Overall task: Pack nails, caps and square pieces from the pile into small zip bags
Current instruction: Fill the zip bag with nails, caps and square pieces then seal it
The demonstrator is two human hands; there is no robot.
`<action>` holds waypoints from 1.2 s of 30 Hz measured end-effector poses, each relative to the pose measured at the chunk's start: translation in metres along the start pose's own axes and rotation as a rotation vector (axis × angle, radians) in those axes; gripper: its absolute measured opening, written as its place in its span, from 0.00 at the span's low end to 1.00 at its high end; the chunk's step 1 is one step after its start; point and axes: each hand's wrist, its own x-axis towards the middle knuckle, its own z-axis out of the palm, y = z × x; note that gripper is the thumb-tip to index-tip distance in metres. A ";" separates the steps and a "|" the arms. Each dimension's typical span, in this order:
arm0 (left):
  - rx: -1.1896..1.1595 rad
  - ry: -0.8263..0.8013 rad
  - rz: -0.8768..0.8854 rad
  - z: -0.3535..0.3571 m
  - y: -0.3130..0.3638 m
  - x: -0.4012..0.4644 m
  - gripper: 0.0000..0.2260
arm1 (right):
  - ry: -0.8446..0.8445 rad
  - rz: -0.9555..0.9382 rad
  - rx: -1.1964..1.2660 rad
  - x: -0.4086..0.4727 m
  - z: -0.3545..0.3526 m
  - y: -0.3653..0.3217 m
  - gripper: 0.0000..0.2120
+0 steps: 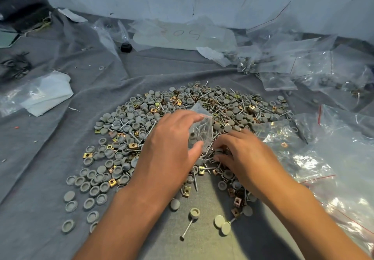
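Observation:
A wide pile [232, 106] of grey round caps, silver nails and brass square pieces lies on the grey cloth [50, 178]. My left hand [172, 144] holds a small clear zip bag [202, 126] upright over the pile, fingers and thumb curled round it; nails and caps show inside. My right hand [242, 154] is just right of the bag, its fingertips curled down into the pile and pinching small pieces [219, 152]. A loose nail [189, 228] and several caps [222, 224] lie near my forearms.
Empty and filled clear zip bags are heaped at the right [334, 158] and back right [283, 63]. A sheet marked in pen [182, 35] lies at the back, a small black object [126, 47] near it. White plastic [40, 94] lies at the left.

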 end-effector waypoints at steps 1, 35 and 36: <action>0.002 0.001 0.000 0.000 0.000 0.000 0.25 | 0.004 0.001 0.005 -0.001 0.000 0.001 0.10; -0.006 -0.013 0.001 0.002 0.000 -0.001 0.25 | -0.081 0.161 0.122 -0.002 -0.011 0.022 0.14; -0.009 -0.014 0.001 0.002 0.000 -0.001 0.25 | -0.088 0.150 0.114 -0.002 -0.010 0.022 0.13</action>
